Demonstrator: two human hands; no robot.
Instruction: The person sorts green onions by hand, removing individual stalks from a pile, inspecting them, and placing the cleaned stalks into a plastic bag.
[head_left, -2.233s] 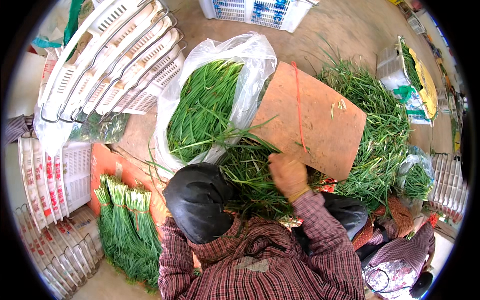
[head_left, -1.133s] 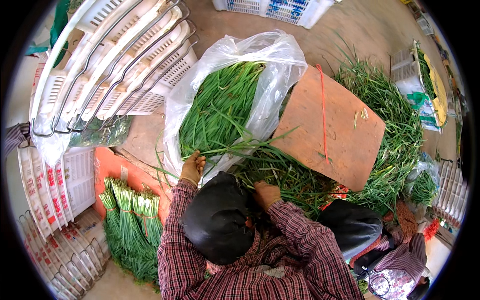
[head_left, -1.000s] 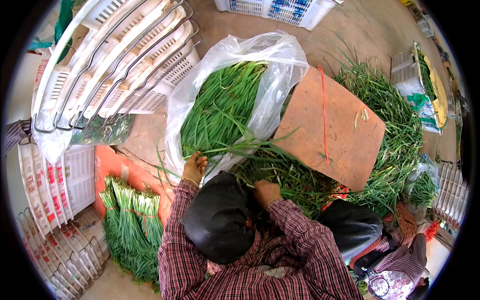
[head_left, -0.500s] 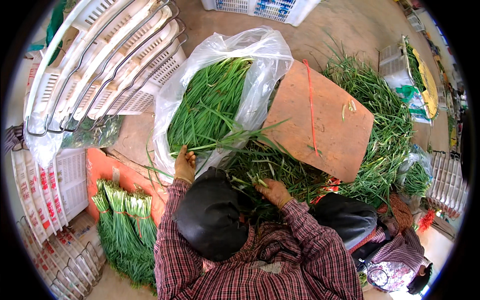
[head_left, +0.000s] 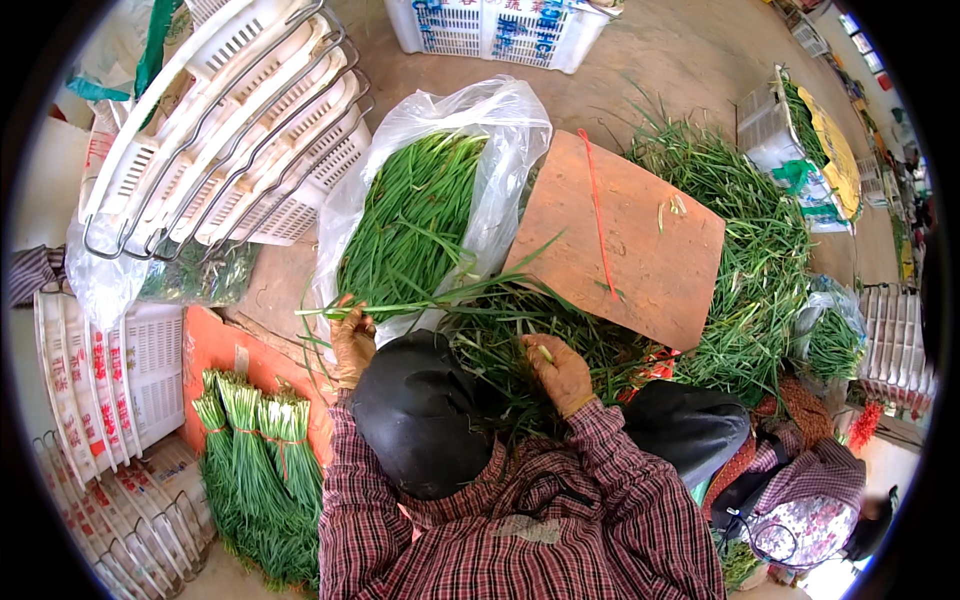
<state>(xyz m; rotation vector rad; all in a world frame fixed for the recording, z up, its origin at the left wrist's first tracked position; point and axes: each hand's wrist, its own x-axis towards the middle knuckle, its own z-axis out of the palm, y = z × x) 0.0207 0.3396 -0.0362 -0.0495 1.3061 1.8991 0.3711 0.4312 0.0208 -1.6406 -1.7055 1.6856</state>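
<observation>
My left hand [head_left: 352, 345], in a tan, soiled glove, is closed around the pale ends of a few long green chives [head_left: 425, 298]. Their leaves stretch right, across the near edge of a clear plastic bag [head_left: 505, 150]. Inside that bag lies a thick layer of chives [head_left: 415, 200]. My right hand [head_left: 560, 375], gloved alike, is closed, with a short pale-green chive piece [head_left: 545, 353] showing at its fingertips. It is above a loose heap of chives [head_left: 520, 320]. My dark-clad knee [head_left: 415, 415] is between my forearms.
A brown board [head_left: 630, 250] with a red string [head_left: 598, 220] rests on the heap. Tied chive bundles [head_left: 265, 450] lie on an orange board [head_left: 215, 340]. White crates [head_left: 250, 110] stand stacked at left; another crate [head_left: 500, 35] is at the back. A person [head_left: 810, 490] is at lower right.
My right hand has drawn back from the loose stalks, which no longer stick out past its fingers; only a short piece shows. The left hand has shifted slightly, still gripping chives. The view has moved slightly.
</observation>
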